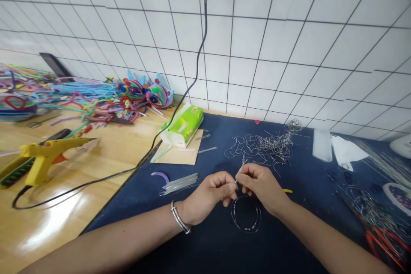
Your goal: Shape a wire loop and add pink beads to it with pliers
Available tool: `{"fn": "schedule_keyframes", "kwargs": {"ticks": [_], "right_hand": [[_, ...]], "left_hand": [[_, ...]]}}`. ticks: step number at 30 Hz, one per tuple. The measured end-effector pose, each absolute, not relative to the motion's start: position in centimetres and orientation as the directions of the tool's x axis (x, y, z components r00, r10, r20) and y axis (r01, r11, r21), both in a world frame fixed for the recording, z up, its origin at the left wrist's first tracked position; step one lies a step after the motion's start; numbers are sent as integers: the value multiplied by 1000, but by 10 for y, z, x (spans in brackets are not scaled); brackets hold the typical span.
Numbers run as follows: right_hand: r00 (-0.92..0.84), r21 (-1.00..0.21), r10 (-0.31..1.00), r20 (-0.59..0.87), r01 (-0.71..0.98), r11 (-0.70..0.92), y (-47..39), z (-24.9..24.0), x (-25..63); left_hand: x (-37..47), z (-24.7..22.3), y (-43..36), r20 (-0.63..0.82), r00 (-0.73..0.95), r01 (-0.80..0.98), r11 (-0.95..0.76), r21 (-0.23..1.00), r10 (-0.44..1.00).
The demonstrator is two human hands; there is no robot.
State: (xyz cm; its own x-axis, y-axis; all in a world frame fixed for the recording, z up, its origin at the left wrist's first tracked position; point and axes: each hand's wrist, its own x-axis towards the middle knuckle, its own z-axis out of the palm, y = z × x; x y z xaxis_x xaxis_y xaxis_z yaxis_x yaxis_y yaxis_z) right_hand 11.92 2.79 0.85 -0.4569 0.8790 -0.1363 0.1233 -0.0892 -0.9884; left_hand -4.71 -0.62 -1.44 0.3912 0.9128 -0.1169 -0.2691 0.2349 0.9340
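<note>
My left hand, with a silver bangle at the wrist, pinches the twisted end of a thin wire. Close against it on the right, my right hand pinches the same wire a little higher up, and a short twisted tip sticks out above the fingers. Below both hands hangs or lies a wire loop with small pink beads threaded along it; whether it touches the dark mat cannot be made out.
Tangled wire lies behind my hands, cut wires to the left. A green tissue pack, yellow glue gun and pipe cleaners are further left. Orange-handled pliers and a bead dish are at right.
</note>
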Motion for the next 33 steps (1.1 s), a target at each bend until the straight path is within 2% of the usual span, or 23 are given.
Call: {"fn": "schedule_keyframes", "kwargs": {"ticks": [7, 13, 18, 24, 33], "right_hand": [[-400, -991, 916, -2, 126, 53, 24, 2, 116], [-427, -990, 899, -95, 139, -38, 33, 2, 119], [-363, -987, 928, -88, 156, -32, 37, 5, 123], [-335, -991, 933, -128, 76, -108, 36, 6, 124], [-337, -956, 923, -184, -155, -248, 32, 12, 118]], "left_hand": [[-44, -15, -9, -153, 444, -362, 333, 871, 883], [-46, -8, -5, -116, 353, -130, 172, 977, 928], [-46, -6, -3, -118, 345, -19, 133, 991, 931], [-47, -7, -1, -131, 373, -66, 167, 984, 919], [-48, -11, 0, -101, 376, -181, 180, 967, 921]]}}
